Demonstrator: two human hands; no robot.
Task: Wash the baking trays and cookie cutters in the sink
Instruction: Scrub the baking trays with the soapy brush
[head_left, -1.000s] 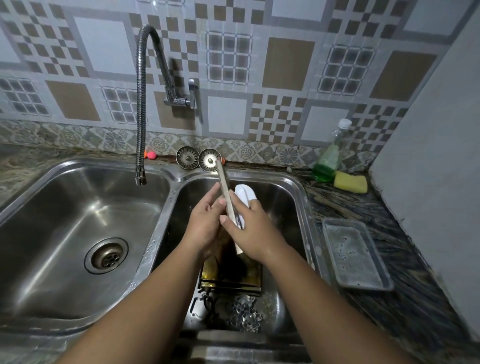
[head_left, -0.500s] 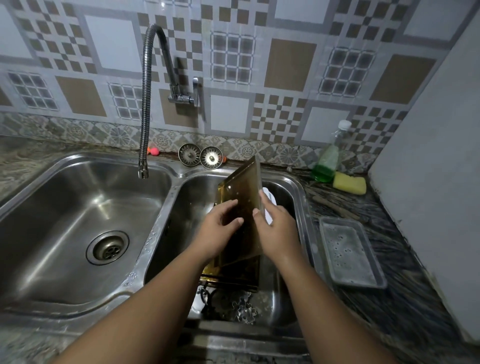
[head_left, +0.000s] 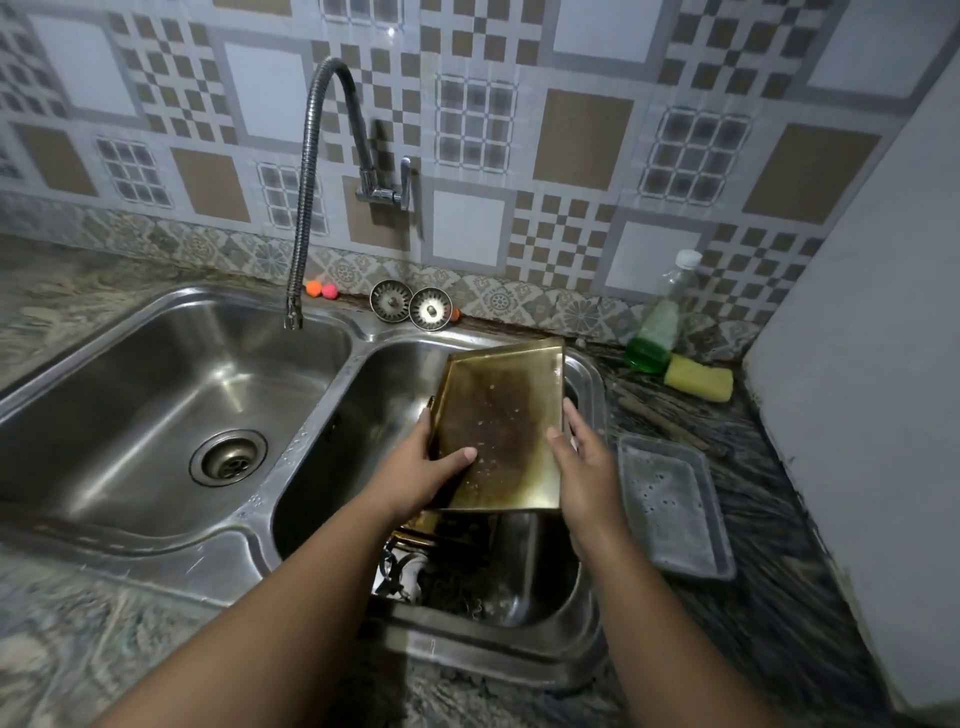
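Observation:
A gold-coloured baking tray (head_left: 501, 415) with a dark burnt centre is held tilted over the right sink basin (head_left: 363, 395), its inside facing me. My left hand (head_left: 421, 470) grips its left edge, thumb on the inner face. My right hand (head_left: 582, 462) holds the right edge with fingers behind it. Below the tray in the basin lie another gold tray (head_left: 441, 525) and several metal cookie cutters (head_left: 467, 603), partly hidden.
The flexible tap (head_left: 306, 197) hangs over the left basin (head_left: 156, 395). Two strainer plugs (head_left: 410, 304) stand at the back. A green soap bottle (head_left: 657, 322), a yellow sponge (head_left: 698, 379) and a grey tray (head_left: 672, 509) sit on the counter at right, beside a white wall.
The tray went from edge-on to flat, its inside now facing me. My hands have shifted to its left and right edges. The white thing in my right hand is out of sight.

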